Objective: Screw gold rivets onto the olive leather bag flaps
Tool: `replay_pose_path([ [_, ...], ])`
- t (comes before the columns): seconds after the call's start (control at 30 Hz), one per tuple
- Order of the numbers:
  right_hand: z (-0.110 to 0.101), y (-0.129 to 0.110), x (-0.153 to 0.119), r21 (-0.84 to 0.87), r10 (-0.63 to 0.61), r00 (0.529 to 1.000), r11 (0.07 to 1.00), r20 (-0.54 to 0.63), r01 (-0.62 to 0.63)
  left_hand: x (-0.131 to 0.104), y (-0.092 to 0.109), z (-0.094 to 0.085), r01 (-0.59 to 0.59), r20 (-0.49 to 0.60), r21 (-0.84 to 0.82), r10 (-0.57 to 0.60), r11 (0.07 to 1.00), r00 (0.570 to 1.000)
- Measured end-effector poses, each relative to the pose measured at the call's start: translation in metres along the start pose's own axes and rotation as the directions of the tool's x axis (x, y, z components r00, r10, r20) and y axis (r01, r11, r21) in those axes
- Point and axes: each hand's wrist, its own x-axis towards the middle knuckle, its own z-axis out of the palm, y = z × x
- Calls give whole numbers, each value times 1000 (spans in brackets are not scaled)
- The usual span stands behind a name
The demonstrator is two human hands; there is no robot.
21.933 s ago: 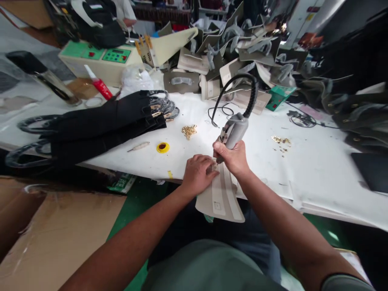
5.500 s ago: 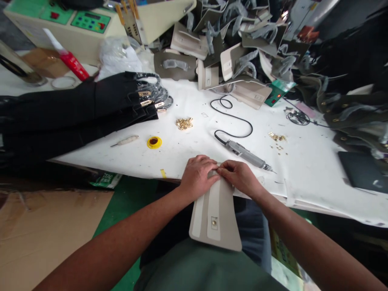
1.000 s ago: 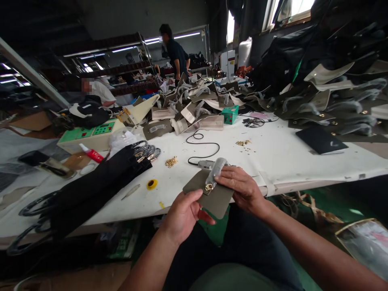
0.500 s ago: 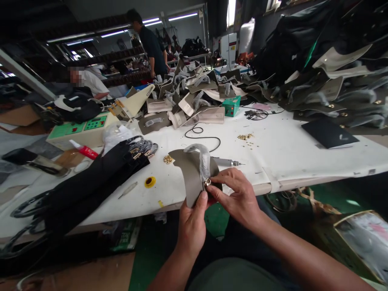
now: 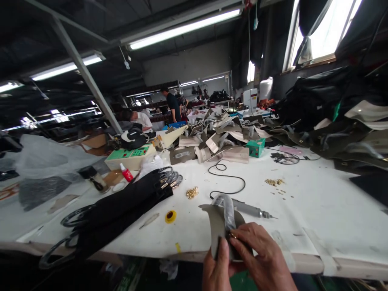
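My left hand (image 5: 218, 264) grips the lower edge of a grey-brown leather bag panel (image 5: 214, 220), thumb on the face towards me. A curved handle wrapped in clear plastic (image 5: 229, 210) is attached to the panel. At the handle's lower end, the fingers of my right hand (image 5: 262, 252) pinch a small gold metal fitting (image 5: 232, 235), partly hidden by the fingertips. Just behind the panel lies a grey electric screwdriver (image 5: 250, 209), its bit pointing right. A heap of small gold hardware (image 5: 192, 192) lies to the left on the white table (image 5: 188, 234).
Black straps (image 5: 127, 214) with wrapped handles lie left, near a yellow roll (image 5: 170, 216) and a thin pointed tool (image 5: 150, 220). A green box (image 5: 255, 148) stands before piled panels (image 5: 224, 129). More gold pieces (image 5: 274, 182) lie right. Two people are farther back.
The camera view has tilted up, so the table and hands appear lower. Both hands still hold the panel and fitting; the fitting is now more covered by my right fingers.
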Motion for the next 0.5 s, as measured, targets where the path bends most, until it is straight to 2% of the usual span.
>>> replay_pose_path([
  [0.1, -4, -2, 2, -36, -42, 999, 998, 35, 44, -8, 10, 0, 8, -23, 109, -6, 994, 1000],
  [0.23, -14, -9, 8, -39, -65, 995, 997, 72, 68, -20, 29, -2, -104, 173, 250, 62, 963, 983],
  [0.33, -19, -7, 11, -12, -112, 987, 993, 118, 114, -18, 34, -3, -132, 218, 272, 73, 953, 973],
  [0.5, -22, 0, 5, -13, -199, 969, 979, 148, 203, -14, 30, -4, -98, 205, 233, 49, 968, 977],
])
